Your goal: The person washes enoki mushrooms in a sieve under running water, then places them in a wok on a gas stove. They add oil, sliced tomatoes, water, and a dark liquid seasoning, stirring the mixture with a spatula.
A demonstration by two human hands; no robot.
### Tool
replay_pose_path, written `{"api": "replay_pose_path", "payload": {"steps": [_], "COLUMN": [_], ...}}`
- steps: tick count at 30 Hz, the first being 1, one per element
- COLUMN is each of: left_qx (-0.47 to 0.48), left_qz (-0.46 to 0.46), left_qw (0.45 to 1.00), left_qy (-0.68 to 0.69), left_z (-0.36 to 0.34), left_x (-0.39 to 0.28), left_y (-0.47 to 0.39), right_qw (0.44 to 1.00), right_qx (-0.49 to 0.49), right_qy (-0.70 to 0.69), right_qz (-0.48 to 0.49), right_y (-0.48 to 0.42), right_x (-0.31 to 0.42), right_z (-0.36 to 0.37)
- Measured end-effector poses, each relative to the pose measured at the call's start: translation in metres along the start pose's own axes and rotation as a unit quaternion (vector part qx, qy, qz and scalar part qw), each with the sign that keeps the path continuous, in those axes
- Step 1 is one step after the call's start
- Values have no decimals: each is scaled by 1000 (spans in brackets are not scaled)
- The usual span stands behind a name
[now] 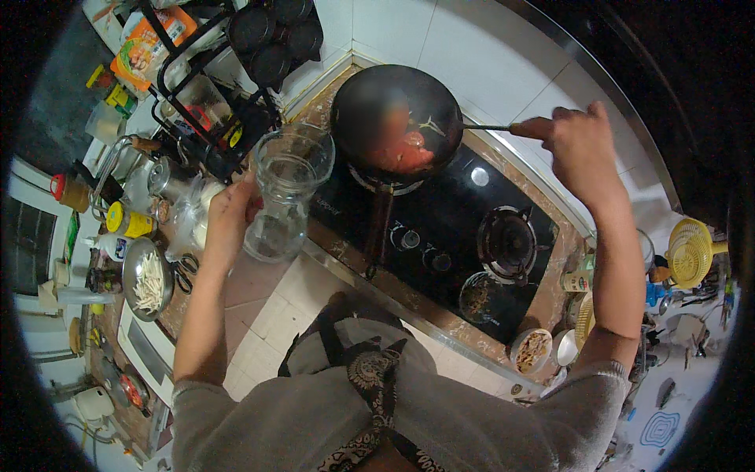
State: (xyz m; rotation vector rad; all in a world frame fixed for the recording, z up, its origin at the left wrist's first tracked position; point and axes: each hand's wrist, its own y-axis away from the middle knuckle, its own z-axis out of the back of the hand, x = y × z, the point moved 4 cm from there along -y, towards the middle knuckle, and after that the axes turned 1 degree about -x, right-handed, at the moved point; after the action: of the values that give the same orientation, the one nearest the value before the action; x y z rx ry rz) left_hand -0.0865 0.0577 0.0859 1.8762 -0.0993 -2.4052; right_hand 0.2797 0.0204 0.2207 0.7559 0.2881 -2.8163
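My left hand grips the side of a clear glass jug-like vessel, which is held up left of the wok. Whether it has a handle, and what it contains, I cannot tell. My right hand holds a thin-handled utensil with the index finger stretched along it. The utensil reaches the rim of a dark wok; its working end cannot be made out. Red pieces that look like tomato lie in the wok, partly behind a blurred patch. The wok's long handle points toward me.
The wok stands on a black glass gas hob with a second burner. A glass bowl sits on its near right corner. At left are a black rack, scissors and a metal bowl of pale strips. A yellow colander is at right.
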Motion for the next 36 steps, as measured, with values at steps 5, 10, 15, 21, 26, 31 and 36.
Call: {"api": "replay_pose_path", "payload": {"steps": [5,10,15,21,26,31,36], "left_qx": [17,18,47,75,108,150,176], "left_qz": [3,-3,-18,-36,-90,-152,-176], "left_qw": [1000,1000,999,996,981,948,903], "left_qy": [10,12,-15,-35,-134,-237,-351], "left_z": [-2,2,-2,-12,-27,-49,-68], "left_x": [-3,-5,-11,-16,-29,-36,-55], "left_y": [1,5,-2,-21,-39,-67,-77], "right_qw": [999,990,933,944,930,859,765], "right_qx": [-23,-29,-15,65,4,-55,-45], "right_qy": [-16,-124,-319,-305,-348,-471,-588], "right_qz": [-28,-57,-164,-104,-115,-195,-260], "right_y": [-38,-59,-58,-21,32,79,103], "right_x": [3,18,37,47,24,4,8], "right_z": [-55,-66,-100,-84,-56,-55,-77]}}
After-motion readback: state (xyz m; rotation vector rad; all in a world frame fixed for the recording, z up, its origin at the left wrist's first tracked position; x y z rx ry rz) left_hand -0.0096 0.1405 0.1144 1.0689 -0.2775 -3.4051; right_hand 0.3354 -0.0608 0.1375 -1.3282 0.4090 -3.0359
